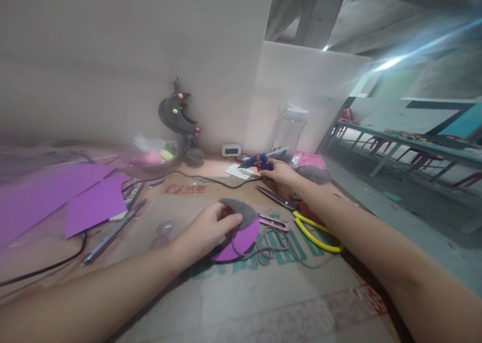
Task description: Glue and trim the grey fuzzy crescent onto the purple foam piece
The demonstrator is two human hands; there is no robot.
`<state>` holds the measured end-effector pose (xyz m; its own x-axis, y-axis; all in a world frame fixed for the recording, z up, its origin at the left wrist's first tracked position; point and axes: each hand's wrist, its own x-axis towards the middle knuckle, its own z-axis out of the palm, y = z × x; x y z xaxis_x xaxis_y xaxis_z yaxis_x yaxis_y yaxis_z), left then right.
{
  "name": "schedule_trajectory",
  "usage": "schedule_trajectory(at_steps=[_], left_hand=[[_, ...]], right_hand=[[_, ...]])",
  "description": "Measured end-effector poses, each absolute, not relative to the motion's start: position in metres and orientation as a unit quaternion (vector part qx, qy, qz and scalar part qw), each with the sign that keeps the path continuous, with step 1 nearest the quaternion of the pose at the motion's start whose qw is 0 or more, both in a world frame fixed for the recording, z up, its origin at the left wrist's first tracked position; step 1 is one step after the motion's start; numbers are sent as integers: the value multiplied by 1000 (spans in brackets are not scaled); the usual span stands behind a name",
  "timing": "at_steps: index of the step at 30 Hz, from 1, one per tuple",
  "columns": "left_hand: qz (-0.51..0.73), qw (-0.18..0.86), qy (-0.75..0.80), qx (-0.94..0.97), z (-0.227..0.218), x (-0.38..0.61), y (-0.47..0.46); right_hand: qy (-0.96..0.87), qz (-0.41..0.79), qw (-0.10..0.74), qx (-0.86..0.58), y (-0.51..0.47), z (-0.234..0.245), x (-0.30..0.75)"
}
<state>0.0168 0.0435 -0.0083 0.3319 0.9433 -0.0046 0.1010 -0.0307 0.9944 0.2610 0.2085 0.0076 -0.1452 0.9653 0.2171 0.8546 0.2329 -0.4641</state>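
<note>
My left hand [211, 227] is closed on a purple paper shape [241, 240] whose upper part is covered with grey yarn [241, 210]. A loose grey strand [273, 245] trails from it in loops to the right. Farther back, my right hand [278, 171] has its fingers around a blue glue gun [258, 161] with a small red light. The gun's nozzle points left over a white piece of paper [241, 171]. Near my right forearm lie scissors [316, 235] with yellow handles, and a pink craft knife [274, 223] sits beside the purple shape.
Purple sheets [94, 197] and a grey pen [113, 232] lie at left. Along the wall stand a clear bowl [158, 157], a grey crescent ornament [176, 114], a small clock [231, 150] and a clear bottle [291, 129]. A black cable [211, 181] crosses the cardboard.
</note>
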Motion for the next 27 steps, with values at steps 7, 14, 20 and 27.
schedule_trajectory(at_steps=[7,14,20,27], left_hand=[[386,519,468,602,-5,16,40],[408,495,474,603,-5,16,43],[432,485,459,606,-6,15,45],[448,514,455,572,-8,13,44]], right_hand=[[-729,148,298,-598,170,24,259],[-725,213,355,-551,69,17,266],[-760,184,342,-521,18,9,260],[-795,176,345,-466,12,4,256]])
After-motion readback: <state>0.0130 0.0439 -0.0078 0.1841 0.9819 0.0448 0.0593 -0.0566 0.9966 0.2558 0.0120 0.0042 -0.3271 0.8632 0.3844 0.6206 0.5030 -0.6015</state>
